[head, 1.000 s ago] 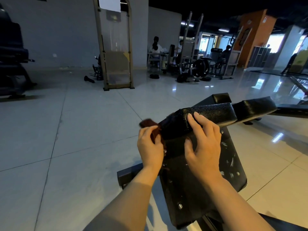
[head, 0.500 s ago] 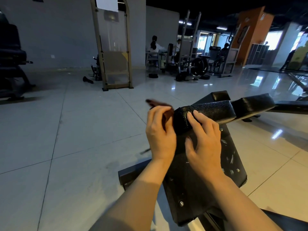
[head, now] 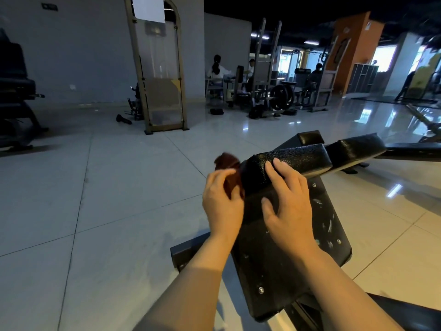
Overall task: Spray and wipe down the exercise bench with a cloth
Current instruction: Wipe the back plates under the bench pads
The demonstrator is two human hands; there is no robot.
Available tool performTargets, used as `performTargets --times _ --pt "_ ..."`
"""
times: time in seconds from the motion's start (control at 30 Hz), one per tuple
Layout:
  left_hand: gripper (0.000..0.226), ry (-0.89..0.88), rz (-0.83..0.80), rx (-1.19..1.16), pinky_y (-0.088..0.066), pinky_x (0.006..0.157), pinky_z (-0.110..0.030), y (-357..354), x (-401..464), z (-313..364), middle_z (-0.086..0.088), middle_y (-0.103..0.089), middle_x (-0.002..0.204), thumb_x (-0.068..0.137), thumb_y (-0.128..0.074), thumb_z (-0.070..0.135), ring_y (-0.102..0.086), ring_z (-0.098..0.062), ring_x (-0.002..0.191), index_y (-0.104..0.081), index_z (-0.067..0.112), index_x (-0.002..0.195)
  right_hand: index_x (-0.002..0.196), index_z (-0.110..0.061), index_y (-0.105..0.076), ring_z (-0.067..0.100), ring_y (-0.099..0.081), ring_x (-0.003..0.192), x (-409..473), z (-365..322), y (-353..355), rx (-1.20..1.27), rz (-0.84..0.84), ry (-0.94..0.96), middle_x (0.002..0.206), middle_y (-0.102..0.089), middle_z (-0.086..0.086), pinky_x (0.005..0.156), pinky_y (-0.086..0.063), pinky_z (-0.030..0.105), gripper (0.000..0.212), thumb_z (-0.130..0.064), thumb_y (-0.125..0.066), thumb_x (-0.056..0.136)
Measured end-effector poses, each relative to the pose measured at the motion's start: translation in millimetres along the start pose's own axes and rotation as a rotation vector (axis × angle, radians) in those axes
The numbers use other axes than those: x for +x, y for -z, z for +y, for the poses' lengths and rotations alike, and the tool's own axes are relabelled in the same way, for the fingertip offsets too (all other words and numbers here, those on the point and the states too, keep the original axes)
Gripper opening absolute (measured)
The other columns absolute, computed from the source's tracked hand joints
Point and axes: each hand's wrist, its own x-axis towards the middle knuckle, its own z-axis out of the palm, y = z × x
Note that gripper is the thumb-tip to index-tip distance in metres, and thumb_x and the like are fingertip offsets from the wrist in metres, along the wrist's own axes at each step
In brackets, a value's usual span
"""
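Two bare hands work at the near end of a black exercise bench (head: 300,158) on a pale tiled floor (head: 95,187). The left hand (head: 223,206) has its fingers curled round a dark reddish cloth (head: 230,170), held against the left end of the pad. Just beside it, the right hand (head: 290,201) rests on the pad, fingers straight and spread, holding nothing.
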Motion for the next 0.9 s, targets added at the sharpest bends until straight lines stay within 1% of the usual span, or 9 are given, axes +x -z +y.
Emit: performTargets --times 0.07,0.13,0.27,0.4,0.47,0.53,0.63,0.8,0.9 --pt "0.026 0.148 -0.015 0.028 -0.038 0.077 0.002 6.2 -2.3 -17.5 0.007 -0.051 0.110 0.087 -0.063 0.000 -0.055 -0.014 0.109 -0.064 0.016 0.108 0.144 -0.011 -0.044 0.016 -0.028 0.139 -0.8 -0.2 -0.9 0.006 0.006 -0.009 0.147 -0.040 0.004 0.114 -0.029 0.038 0.075 0.003 -0.071 0.076" --pt "0.023 0.125 0.079 0.034 -0.035 0.077 0.004 8.6 2.5 -15.6 0.004 -0.052 0.110 0.087 -0.062 -0.001 -0.054 -0.013 0.106 -0.064 0.016 0.104 0.144 -0.013 -0.043 0.015 -0.028 0.139 -0.6 -0.3 -1.3 0.003 0.005 -0.016 0.147 -0.040 0.003 0.113 -0.031 0.040 0.074 0.001 -0.071 0.077" --pt "0.027 -0.130 0.061 -0.033 -0.040 0.093 -0.006 -1.6 10.7 3.2 0.005 -0.055 0.115 0.086 -0.062 0.000 -0.051 -0.001 0.108 -0.062 0.015 0.107 0.143 -0.012 -0.044 0.017 -0.029 0.138 0.5 0.2 -1.0 -0.001 0.004 0.003 0.146 -0.040 0.004 0.113 -0.033 0.043 0.075 0.001 -0.072 0.075" --pt "0.026 0.033 -0.024 0.023 -0.047 0.095 -0.020 0.8 6.2 -25.8 0.009 -0.055 0.108 0.087 -0.061 -0.002 -0.054 -0.005 0.104 -0.064 0.016 0.106 0.143 -0.010 -0.045 0.018 -0.030 0.138 -0.3 1.6 -0.9 0.003 0.000 0.004 0.146 -0.042 0.005 0.113 -0.031 0.041 0.074 0.003 -0.071 0.075" --pt "0.025 0.065 -0.019 0.032 -0.047 0.094 -0.016 6.4 9.0 -31.8 0.008 -0.055 0.107 0.088 -0.060 -0.003 -0.055 -0.006 0.102 -0.064 0.015 0.105 0.144 -0.011 -0.044 0.018 -0.030 0.138 -0.1 1.6 -0.5 0.006 0.000 0.002 0.146 -0.041 0.005 0.113 -0.031 0.040 0.075 0.003 -0.071 0.076" --pt "0.025 -0.041 0.040 -0.003 -0.044 0.093 -0.011 6.5 17.5 -21.7 0.005 -0.058 0.107 0.088 -0.060 -0.004 -0.055 -0.004 0.102 -0.064 0.014 0.105 0.144 -0.011 -0.044 0.018 -0.030 0.138 0.4 2.8 -1.0 -0.004 -0.002 0.006 0.146 -0.041 0.005 0.113 -0.031 0.041 0.075 0.002 -0.072 0.075" --pt "0.028 -0.168 -0.001 -0.036 -0.044 0.092 -0.011 -2.3 24.0 -2.7 0.006 -0.059 0.113 0.088 -0.059 -0.002 -0.054 -0.002 0.105 -0.063 0.014 0.111 0.143 -0.010 -0.045 0.019 -0.031 0.138 0.8 3.5 -2.6 -0.019 0.009 0.015 0.145 -0.042 0.006 0.114 -0.029 0.038 0.075 0.002 -0.072 0.074" --pt "0.023 0.055 0.019 0.008 -0.050 0.093 -0.026 -4.6 22.1 -16.8 0.000 -0.058 0.112 0.091 -0.060 0.004 -0.054 -0.008 0.103 -0.062 0.014 0.112 0.143 -0.009 -0.045 0.020 -0.032 0.136 0.0 4.1 -4.2 -0.033 0.027 0.021 0.144 -0.042 0.006 0.114 -0.027 0.035 0.076 0.004 -0.072 0.073" --pt "0.026 0.082 0.187 -0.031 -0.045 0.089 -0.011 -1.0 28.2 -6.3 -0.002 -0.055 0.115 0.091 -0.064 0.013 -0.053 -0.009 0.105 -0.059 0.013 0.116 0.143 -0.010 -0.045 0.020 -0.032 0.137 0.2 3.5 -4.1 -0.032 0.027 0.022 0.145 -0.042 0.006 0.114 -0.027 0.035 0.076 0.004 -0.072 0.074"
